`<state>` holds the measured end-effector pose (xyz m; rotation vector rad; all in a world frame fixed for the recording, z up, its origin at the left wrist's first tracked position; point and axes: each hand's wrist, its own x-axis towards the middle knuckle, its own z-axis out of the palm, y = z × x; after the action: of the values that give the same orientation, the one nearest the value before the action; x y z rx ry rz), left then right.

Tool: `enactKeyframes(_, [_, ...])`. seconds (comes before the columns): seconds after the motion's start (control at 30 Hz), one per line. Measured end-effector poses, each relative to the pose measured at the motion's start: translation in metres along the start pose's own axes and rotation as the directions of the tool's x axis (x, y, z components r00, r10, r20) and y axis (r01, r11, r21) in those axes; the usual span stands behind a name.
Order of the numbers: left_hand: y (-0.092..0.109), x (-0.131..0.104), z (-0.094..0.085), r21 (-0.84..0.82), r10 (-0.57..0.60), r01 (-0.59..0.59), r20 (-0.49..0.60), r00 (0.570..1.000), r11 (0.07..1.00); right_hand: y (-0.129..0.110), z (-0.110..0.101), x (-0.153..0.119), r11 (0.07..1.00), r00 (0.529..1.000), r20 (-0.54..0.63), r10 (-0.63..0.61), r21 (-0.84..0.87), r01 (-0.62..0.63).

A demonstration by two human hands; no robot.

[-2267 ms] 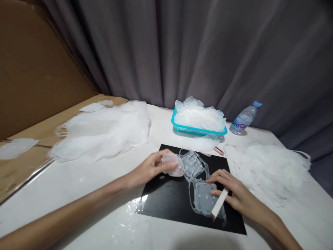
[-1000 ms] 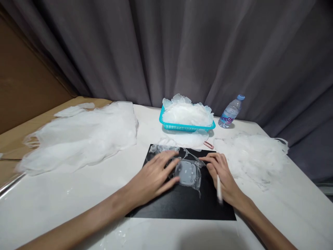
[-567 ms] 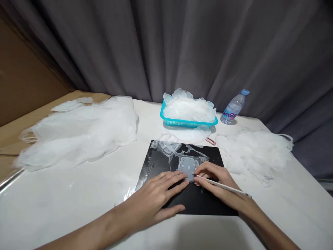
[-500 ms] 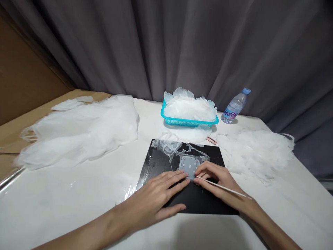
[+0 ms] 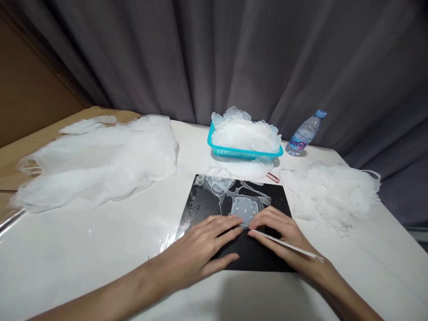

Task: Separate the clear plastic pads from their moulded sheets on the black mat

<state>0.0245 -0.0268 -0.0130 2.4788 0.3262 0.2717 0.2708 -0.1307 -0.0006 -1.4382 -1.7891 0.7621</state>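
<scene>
- Grey curtain [image 5: 250, 53] behind the white table [image 5: 83, 240].
- White pile of thin film [image 5: 110, 156], left; heap of translucent scraps [image 5: 334, 191], right.
- Black mat [image 5: 257, 256] between them, nearer the person.
- Turquoise basket [image 5: 247, 154] beyond the mat, heaped with translucent pieces.
- Left hand [image 5: 209, 240]: fingers extended, thumb apart, gripping nothing, fingertips on the moulded sheet.
- Right hand [image 5: 284, 234]: fingers curled closed on the white pen-shaped tool.
- Water bottle [image 5: 302, 137] right of the basket.
- Translucent moulded sheet [image 5: 245, 208] on the mat.
- White pen-shaped tool [image 5: 287, 244], slanting; tip hidden.
</scene>
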Motion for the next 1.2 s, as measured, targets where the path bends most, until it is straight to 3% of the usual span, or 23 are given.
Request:
enactKeyframes(0.23, [0.004,0.001,-0.002,0.049,0.024,-0.023,-0.016,1.000,0.999,0.000,0.008,0.001,0.998,1.000,-0.006,-0.019,-0.052,0.018])
enactKeyframes(0.57, [0.006,0.004,-0.004,0.277,0.076,-0.072,-0.002,0.997,0.958,0.004,0.011,0.001,0.996,0.999,-0.027,-0.034,-0.086,0.032])
enactKeyframes(0.77, [0.008,0.003,-0.002,0.294,0.082,-0.077,-0.005,0.997,0.953,0.008,0.018,0.005,0.955,0.969,-0.061,-0.239,-0.197,0.223])
enactKeyframes(0.9, [0.009,0.003,-0.002,0.313,0.075,-0.071,-0.002,0.997,0.947,0.005,0.016,0.006,0.923,0.959,-0.031,-0.282,-0.281,0.262])
enactKeyframes(1.03, [0.011,0.004,-0.004,0.313,0.052,-0.054,0.015,0.999,0.948,-0.001,0.005,0.001,0.946,0.982,0.019,-0.189,-0.264,0.187])
enactKeyframes(1.2, [0.014,0.004,-0.009,0.298,0.010,-0.027,0.057,0.998,0.954,0.002,-0.005,-0.002,1.000,0.998,0.061,0.015,-0.002,-0.015])
